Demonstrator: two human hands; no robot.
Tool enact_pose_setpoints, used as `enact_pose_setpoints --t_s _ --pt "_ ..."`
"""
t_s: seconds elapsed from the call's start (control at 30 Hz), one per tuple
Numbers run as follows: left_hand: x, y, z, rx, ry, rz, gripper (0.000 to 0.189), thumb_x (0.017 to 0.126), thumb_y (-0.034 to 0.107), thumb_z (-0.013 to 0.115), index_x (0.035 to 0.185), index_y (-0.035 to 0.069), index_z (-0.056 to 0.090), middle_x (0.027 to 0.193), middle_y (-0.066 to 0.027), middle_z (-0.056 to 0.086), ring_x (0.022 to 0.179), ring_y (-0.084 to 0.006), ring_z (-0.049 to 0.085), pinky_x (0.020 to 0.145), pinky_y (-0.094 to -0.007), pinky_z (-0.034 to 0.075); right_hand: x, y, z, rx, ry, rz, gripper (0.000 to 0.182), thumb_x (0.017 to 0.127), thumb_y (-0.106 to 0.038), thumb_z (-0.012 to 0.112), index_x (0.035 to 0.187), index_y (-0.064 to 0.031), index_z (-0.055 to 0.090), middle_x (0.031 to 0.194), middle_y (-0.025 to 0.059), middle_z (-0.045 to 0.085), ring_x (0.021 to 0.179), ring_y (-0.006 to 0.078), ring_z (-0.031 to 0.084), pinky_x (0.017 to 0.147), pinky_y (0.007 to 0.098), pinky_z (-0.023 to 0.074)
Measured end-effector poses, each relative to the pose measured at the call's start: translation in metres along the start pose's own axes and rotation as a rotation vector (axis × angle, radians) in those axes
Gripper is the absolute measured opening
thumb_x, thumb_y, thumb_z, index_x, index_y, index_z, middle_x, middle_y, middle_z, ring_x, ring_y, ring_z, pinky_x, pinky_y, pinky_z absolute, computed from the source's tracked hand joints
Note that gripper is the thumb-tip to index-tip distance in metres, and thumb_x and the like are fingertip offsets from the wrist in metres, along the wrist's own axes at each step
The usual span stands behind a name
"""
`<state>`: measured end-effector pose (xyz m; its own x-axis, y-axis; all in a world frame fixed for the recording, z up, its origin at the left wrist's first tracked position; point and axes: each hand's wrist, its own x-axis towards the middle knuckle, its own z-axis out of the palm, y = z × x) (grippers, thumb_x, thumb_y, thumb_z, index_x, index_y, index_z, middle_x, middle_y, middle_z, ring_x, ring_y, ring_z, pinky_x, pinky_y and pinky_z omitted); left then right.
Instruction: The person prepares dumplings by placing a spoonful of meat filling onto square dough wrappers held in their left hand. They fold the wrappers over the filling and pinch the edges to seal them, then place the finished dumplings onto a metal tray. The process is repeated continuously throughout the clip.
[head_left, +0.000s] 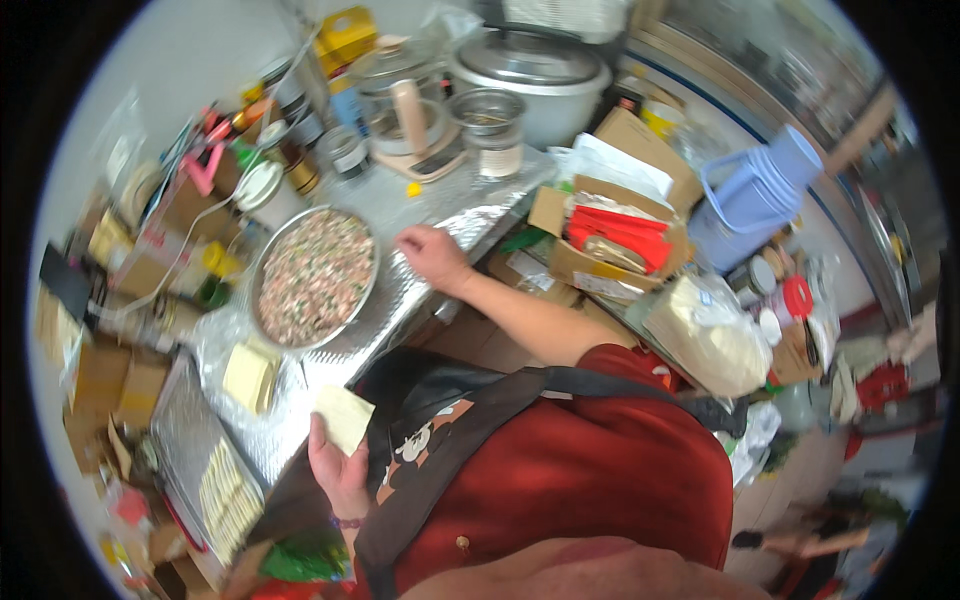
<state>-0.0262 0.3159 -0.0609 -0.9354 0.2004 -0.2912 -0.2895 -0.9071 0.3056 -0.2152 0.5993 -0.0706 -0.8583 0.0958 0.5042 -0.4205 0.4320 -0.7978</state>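
My left hand (341, 461) holds a square dough wrapper (345, 420) that lies across its palm and fingers, near the counter edge. To the right of a round metal bowl (373, 279), my right hand (431, 255) hovers with its fingers curled; blur hides whether anything is in them. Minced meat filling (315, 274) flecked with green fills the bowl. A stack of square wrappers (251, 375) sits on a clear plastic bag (217, 334) beside the bowl. Farther left, a metal tray (180, 412) carries a close row of pale, narrow folded dough pieces (229, 499).
A glass kettle (390, 97), jars and a large rice cooker (532, 82) stand along the back of the foil-covered counter (337, 367). On the right are a cardboard box (592, 274) of red packets, a blue thermos flask (757, 195) and a filled plastic bag (712, 337).
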Motion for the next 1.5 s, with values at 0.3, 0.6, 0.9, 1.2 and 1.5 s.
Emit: enact_pose_setpoints --t_s 0.3,0.6,0.9,1.2,1.5 --pt "-0.014 -0.012 0.010 -0.033 0.159 0.183 0.035 0.095 0.015 0.047 0.125 -0.004 0.047 0.123 -0.0169 0.056 0.114 -0.0295 0.055 0.101 -0.0419 0.042 -0.035 -0.027 -0.013 0.400 -0.107 0.200 0.018 0.086 -0.005 0.061 0.103 -0.0005 0.062 0.086 0.0008 0.061 0.078 0.0077 0.055 0.072 0.0238 0.0461" --pt "0.010 -0.036 0.039 -0.106 0.101 0.194 0.037 0.099 0.020 0.039 0.126 -0.004 0.045 0.122 -0.0149 0.056 0.110 -0.0259 0.057 0.097 -0.0401 0.045 -0.032 -0.094 0.002 0.060 -0.408 -0.599 0.034 0.069 0.005 0.068 0.102 -0.0032 0.062 0.084 0.0101 0.061 0.076 0.0256 0.058 0.069 0.0344 0.0466" --pt "0.014 -0.031 0.049 -0.005 0.108 0.215 0.033 0.095 0.012 0.047 0.122 -0.005 0.049 0.113 -0.0134 0.060 0.101 -0.0236 0.061 0.090 -0.0368 0.050 -0.002 -0.124 0.024 -0.096 -0.616 -0.785 0.014 0.077 -0.001 0.064 0.091 -0.0021 0.065 0.083 0.0122 0.063 0.080 0.0300 0.057 0.071 0.0352 0.0454" --pt "0.009 -0.022 0.034 -0.045 0.224 0.335 0.035 0.094 0.012 0.046 0.124 -0.005 0.048 0.122 -0.0153 0.057 0.111 -0.0250 0.057 0.098 -0.0375 0.045 0.042 -0.113 -0.004 0.026 -0.401 -0.690 0.011 0.087 -0.004 0.058 0.094 -0.0023 0.067 0.092 0.0104 0.067 0.088 0.0254 0.061 0.080 0.0337 0.0470" --pt "0.004 -0.028 0.034 -0.091 0.162 0.272 0.035 0.096 0.016 0.044 0.124 -0.005 0.049 0.122 -0.0157 0.057 0.112 -0.0256 0.057 0.098 -0.0386 0.044 0.109 -0.035 0.017 0.070 -0.342 -0.403 0.018 0.092 -0.014 0.057 0.100 -0.0017 0.068 0.097 0.0094 0.067 0.092 0.0193 0.062 0.084 0.0295 0.0462"
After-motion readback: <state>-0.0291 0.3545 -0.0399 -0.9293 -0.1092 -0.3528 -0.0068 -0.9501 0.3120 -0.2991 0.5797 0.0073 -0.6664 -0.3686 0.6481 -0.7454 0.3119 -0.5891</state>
